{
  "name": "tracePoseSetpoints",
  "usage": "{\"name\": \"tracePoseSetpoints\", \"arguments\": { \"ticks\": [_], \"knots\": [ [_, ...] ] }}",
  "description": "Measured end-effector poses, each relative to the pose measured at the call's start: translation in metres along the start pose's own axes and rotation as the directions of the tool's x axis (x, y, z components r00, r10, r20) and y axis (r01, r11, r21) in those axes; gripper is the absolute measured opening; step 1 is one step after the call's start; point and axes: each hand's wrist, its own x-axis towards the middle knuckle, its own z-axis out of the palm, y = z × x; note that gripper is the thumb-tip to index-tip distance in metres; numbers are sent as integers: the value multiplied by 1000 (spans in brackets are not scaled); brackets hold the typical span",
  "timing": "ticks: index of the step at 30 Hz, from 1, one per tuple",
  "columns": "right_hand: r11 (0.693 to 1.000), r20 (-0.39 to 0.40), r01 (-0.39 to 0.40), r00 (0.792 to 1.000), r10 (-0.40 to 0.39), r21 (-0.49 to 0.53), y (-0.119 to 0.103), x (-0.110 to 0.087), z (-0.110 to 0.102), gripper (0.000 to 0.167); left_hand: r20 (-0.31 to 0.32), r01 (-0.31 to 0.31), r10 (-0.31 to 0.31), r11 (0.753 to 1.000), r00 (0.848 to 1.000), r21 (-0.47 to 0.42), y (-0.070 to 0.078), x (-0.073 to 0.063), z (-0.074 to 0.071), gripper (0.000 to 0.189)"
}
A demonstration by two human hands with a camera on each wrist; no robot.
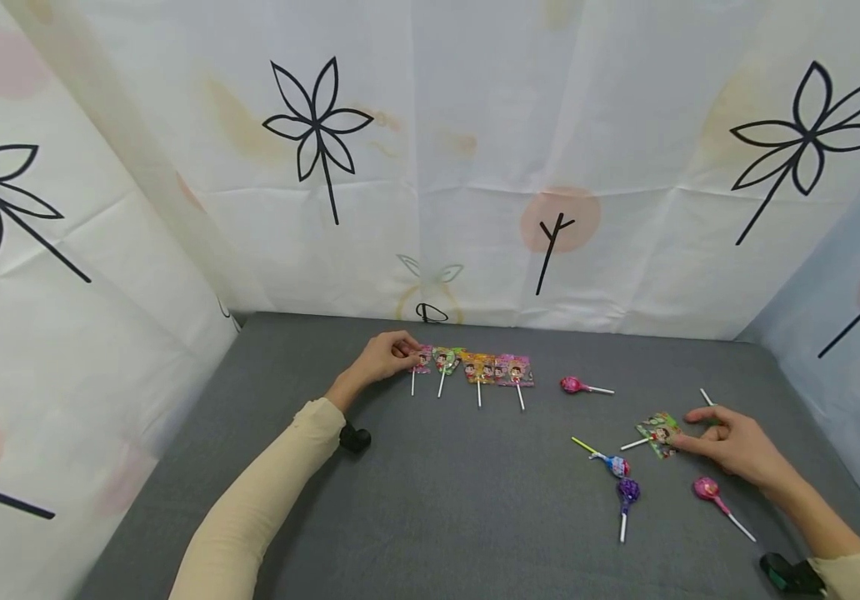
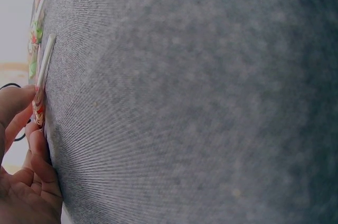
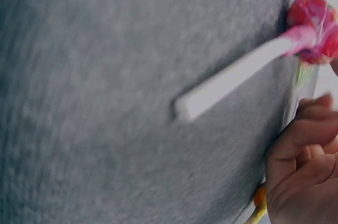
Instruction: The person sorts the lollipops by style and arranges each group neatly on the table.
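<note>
Left arm stretched out from the near side, beige sleeve (image 1: pixel 250 500), wrist bent slightly right. Left hand (image 1: pixel 388 357) at the far part of the table (image 1: pixel 437 517), fingers bent, pinching the pink flat lollipop (image 1: pixel 425 365) at the row's left end. Right arm reaches in from the near right; right hand (image 1: pixel 737 446) is low, thumb touching a green flat lollipop (image 1: pixel 655 429), index finger just beside it; can't tell whether it's gripped.

Row lollipops: shiny printed wrappers, white sticks pointing near. Rightward from the held one: light-green lollipop (image 1: pixel 447 359), orange lollipop (image 1: pixel 478 368), magenta lollipop (image 1: pixel 513 370). Round-headed lollipops, right side: red-pink (image 1: pixel 571 384), blue (image 1: pixel 617 466), purple (image 1: pixel 628 492), hot-pink (image 1: pixel 706 488).
</note>
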Motion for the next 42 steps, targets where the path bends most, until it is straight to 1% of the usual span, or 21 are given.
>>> {"name": "tracePoseSetpoints", "arguments": {
  "ticks": [5,11,15,19,22,28,33,38,42],
  "knots": [
    [998,-7,43,999,-44,-47,-6,1,6,61,-3,-8,8,1000,1000,-3,-1,0,0,17],
    [992,-29,108,993,-110,-58,-10,3,14,56,-7,-10,9,1000,1000,-4,-2,0,1,17],
    [992,-34,110,993,-112,-57,-9,5,16,54,-7,-13,13,1000,1000,-2,-2,1,1,17],
    [991,-42,103,993,-106,-84,-10,6,15,47,-5,-16,16,1000,1000,-3,-2,1,1,17],
    [991,-47,107,993,-112,-82,-10,6,15,41,-4,-9,9,1000,1000,0,-1,0,1,17],
    [992,-62,111,992,-114,-52,-9,2,13,34,-4,0,0,1000,1000,5,0,-1,1,17],
    [993,-44,113,992,-114,-24,-7,-1,10,32,-9,-13,13,1000,1000,8,-1,-1,1,17],
    [991,-36,112,993,-110,70,-5,-3,5,28,-11,-25,25,1000,1000,9,0,-2,1,18],
    [990,-16,78,997,-77,117,-6,-3,3,31,-6,-8,8,1000,1000,5,2,-1,1,18]
  ]
}}
